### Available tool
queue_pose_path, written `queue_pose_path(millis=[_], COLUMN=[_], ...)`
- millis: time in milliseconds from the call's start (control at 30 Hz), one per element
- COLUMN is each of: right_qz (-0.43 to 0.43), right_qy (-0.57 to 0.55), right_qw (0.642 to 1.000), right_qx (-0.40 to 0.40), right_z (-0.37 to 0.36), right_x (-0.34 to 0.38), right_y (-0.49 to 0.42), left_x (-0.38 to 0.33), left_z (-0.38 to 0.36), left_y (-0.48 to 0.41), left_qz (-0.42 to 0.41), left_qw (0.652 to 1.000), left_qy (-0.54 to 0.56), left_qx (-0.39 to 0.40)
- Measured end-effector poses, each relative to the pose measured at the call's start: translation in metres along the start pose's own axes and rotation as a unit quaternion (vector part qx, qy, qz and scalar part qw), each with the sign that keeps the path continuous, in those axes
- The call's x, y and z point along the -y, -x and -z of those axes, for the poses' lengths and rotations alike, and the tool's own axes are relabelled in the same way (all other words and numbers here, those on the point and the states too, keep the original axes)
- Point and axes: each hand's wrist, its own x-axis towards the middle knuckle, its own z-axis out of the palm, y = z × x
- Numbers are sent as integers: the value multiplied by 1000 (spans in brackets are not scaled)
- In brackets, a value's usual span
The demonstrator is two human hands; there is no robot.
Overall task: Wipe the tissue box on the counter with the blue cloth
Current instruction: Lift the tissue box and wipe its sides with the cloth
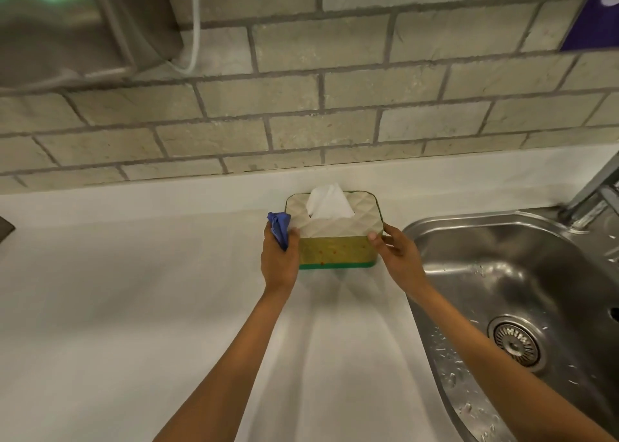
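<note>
Two big surfaces fill the scene: the white counter (pixel 134 307) and, at the far side, the tiled wall (pixel 335 89). To the right the steel sink (pixel 502 274) is set into the counter, wet with drops. The tissue box (pixel 335 237) stands upright on the counter near the wall, just left of the sink, with a white tissue (pixel 330 202) coming out of its patterned lid. Its near face is yellowish with small red spots. The left hand (pixel 279 257) is closed around the bunched blue cloth (pixel 279 228) and presses it on the left end of the box. The right hand (pixel 395 247) grips the right end with curled fingers to steady it. I judge the wiping is at the beginning; next, the cloth should pass over the spotted near face while the right hand keeps the box from sliding.
</note>
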Motion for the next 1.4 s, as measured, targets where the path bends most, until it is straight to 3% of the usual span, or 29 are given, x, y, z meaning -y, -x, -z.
queue_pose_path(millis=[400, 600, 767, 933, 1067, 1200, 1267, 1400], right_qz=[-56, -86, -87, -107, -115, -111, -112, -120], right_qy=[71, 46, 75, -4, -52, -64, -63, -66], right_qw=[996, 994, 989, 987, 978, 974, 973, 969], right_qx=[3, 55, 91, 122, 167, 188, 194, 204], right_z=[21, 21, 19, 13, 8, 5, 4, 5], right_x=[29, 32, 32, 23, 22, 21, 22, 23], right_y=[73, 86, 77, 58, 51, 44, 41, 37], left_x=[-8, -12, -14, -9, 0, 10, 12, 1], left_z=[47, 67, 69, 67, 63, 58, 55, 52], left_y=[61, 68, 70, 73, 80, 90, 91, 81], left_qz=[29, 34, 4, -46, -119, -195, -205, -200], left_qw=[994, 985, 988, 990, 987, 978, 977, 973], left_qy=[-97, -165, -154, -126, -62, -38, -20, 38], left_qx=[-27, -29, -25, -43, -86, -61, -53, -111])
